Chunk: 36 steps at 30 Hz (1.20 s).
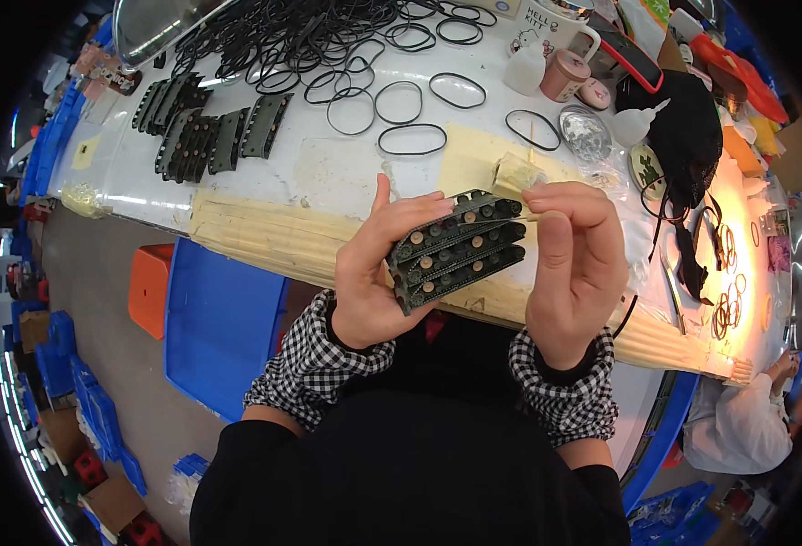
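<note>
My left hand [362, 273] is closed around a small stack of dark green, strip-like parts [460, 244], gripping it from the left side above the table edge. Rows of holes and brass-coloured round inserts run along the strips. At the stack's right end, my right hand [578, 264] makes a pinch with thumb and forefinger. Whatever sits between those fingertips is too small to make out. Behind the right fingertips lies a crumpled yellowish packet [515, 173]. More green parts of the same look [187, 141] stand in rows at the left of the table.
Black rubber rings [413, 139] lie scattered behind my hands, with a large heap [278, 36] farther back. A mug [551, 32], a pink jar [564, 75] and a foil dish [585, 134] stand back right. Below left are a blue bin [223, 318] and an orange stool [149, 291].
</note>
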### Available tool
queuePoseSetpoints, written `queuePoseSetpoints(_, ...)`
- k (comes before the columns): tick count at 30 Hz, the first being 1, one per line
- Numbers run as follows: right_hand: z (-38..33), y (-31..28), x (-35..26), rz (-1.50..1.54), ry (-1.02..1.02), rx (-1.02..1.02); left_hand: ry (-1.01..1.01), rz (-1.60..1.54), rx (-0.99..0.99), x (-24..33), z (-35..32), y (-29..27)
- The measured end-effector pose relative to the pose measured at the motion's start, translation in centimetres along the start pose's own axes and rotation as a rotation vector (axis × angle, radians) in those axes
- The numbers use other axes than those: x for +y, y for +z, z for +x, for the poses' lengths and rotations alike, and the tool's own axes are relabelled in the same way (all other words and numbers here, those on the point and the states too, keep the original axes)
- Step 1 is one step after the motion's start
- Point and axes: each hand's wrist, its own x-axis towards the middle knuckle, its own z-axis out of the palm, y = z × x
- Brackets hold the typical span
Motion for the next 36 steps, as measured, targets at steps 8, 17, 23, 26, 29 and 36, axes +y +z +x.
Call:
queuePoseSetpoints(8,-0.6,0.8,0.3,0.062,0.101,-0.047,0.004,-0.014,-0.003,0.1,0.0,0.2)
queuePoseSetpoints(17,0.0,0.2,0.1,0.107,0.091,0.068,-0.005,-0.020,-0.006,0.0,0.0,0.1)
queuePoseSetpoints(23,1.6,-3.0,2.7,-0.735,-0.223,0.166,-0.025,-0.049,0.018,-0.4,-0.3,-0.2)
queuePoseSetpoints(26,1.6,-3.7,3.5,-0.900,-0.219,-0.053,-0.032,-0.081,0.017,-0.7,-0.2,-0.1)
queuePoseSetpoints(29,1.4,-3.5,2.8,-0.845,-0.271,0.076,-0.039,-0.102,0.011,-0.6,-0.1,0.0)
queuePoseSetpoints(36,-0.4,-0.8,0.2,-0.062,-0.110,-0.038,-0.066,-0.099,0.004,-0.2,-0.1,0.1)
